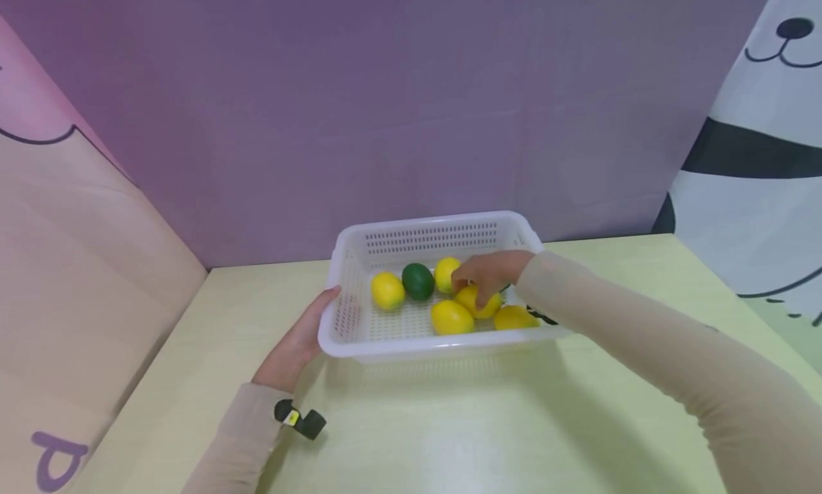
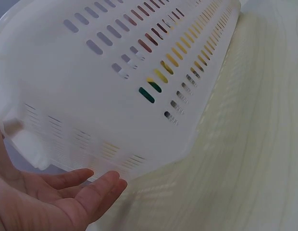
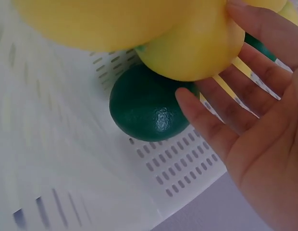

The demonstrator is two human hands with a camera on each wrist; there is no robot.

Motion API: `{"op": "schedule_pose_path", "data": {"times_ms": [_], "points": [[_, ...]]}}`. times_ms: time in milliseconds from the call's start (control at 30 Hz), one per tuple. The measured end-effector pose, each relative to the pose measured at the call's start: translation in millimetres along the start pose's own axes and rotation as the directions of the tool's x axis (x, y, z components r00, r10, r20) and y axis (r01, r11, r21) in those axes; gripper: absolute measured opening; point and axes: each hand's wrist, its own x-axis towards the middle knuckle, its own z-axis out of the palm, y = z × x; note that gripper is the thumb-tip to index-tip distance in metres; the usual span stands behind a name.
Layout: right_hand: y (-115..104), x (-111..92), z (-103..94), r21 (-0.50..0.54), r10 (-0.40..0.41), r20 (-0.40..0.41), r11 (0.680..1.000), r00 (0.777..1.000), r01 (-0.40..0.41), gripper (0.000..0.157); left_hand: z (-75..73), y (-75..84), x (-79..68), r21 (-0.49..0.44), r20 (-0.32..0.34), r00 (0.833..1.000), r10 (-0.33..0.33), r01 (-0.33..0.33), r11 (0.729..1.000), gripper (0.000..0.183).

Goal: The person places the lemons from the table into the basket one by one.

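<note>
A white plastic basket (image 1: 401, 348) with slotted walls holds several yellow lemons and a dark green, smooth, rounded fruit (image 1: 418, 282). My left hand (image 1: 300, 340) grips its left end, thumb over the rim; in the left wrist view, the fingers (image 2: 98, 190) lie along the outside. My right hand (image 1: 491, 271) reaches in from the right and holds a lemon (image 3: 197, 48), with thumb and fingers around it. Another green fruit (image 3: 161, 103) lies right below that lemon in the right wrist view, mostly hidden by my hand in the head view.
The basket is over a pale wood-grain table (image 1: 411, 437), near its back edge. Behind it hangs a purple cloth (image 1: 385, 123). Printed panels flank the table, with a cartoon animal (image 1: 758, 151) on the right. One lemon (image 1: 388, 291) sits apart at the basket's left.
</note>
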Motion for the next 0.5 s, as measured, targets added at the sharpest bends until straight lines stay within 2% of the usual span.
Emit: {"op": "schedule_pose_path", "data": {"times_ms": [300, 500], "points": [[1.2, -3.8, -9.9, -0.052, -0.098, -0.016, 0.994, 0.995, 0.097, 0.04, -0.7, 0.2, 1.5, -0.012, 0.005, 1.0, 0.011, -0.011, 1.0, 0.062], [2.5, -6.4, -11.4, -0.035, -0.114, -0.025, 0.993, 0.993, 0.113, 0.041, -3.1, -0.6, 1.7, -0.009, 0.029, 1.0, 0.01, -0.01, 1.0, 0.063]]}}
